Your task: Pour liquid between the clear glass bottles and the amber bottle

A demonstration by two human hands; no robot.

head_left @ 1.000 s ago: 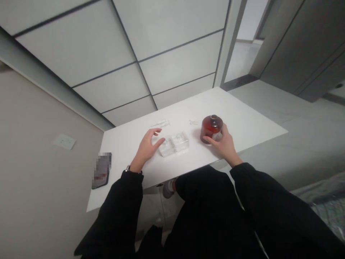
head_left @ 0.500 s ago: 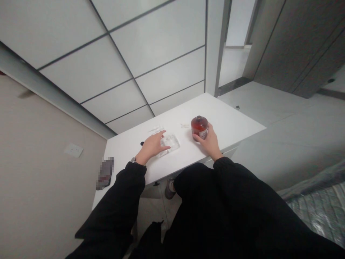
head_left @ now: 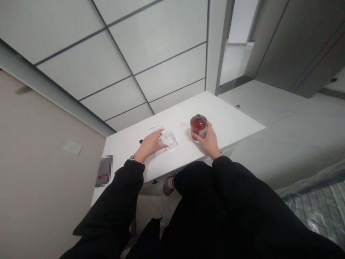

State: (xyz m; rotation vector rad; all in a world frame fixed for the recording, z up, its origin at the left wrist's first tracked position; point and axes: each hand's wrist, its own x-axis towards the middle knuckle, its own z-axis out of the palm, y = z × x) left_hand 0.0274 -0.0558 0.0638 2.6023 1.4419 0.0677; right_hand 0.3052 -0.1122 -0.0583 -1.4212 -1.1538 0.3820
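On the white tabletop (head_left: 229,120), a round bottle of reddish-amber liquid (head_left: 198,124) stands upright with a pale label on its side. My right hand (head_left: 209,141) is wrapped round its near right side. My left hand (head_left: 151,144) has thumb and fingers spread apart over a clear plastic tray-like piece (head_left: 171,140), partly covering it; whether it touches the plastic I cannot tell. A small black round item (head_left: 141,141) lies just left of that hand. Between the plastic and the bottle is a small crumpled transparent scrap (head_left: 184,124).
Behind the table stands a panelled white partition (head_left: 167,61). At the table's left end lies a blurred dark object (head_left: 104,171), near a wall socket (head_left: 73,147). A plastic-wrapped mattress-like item (head_left: 320,208) is at lower right, and a doorway opens at upper right.
The view has shifted slightly. Both hands keep nearly the same pose, the right still round the bottle and the left still spread over the clear plastic.
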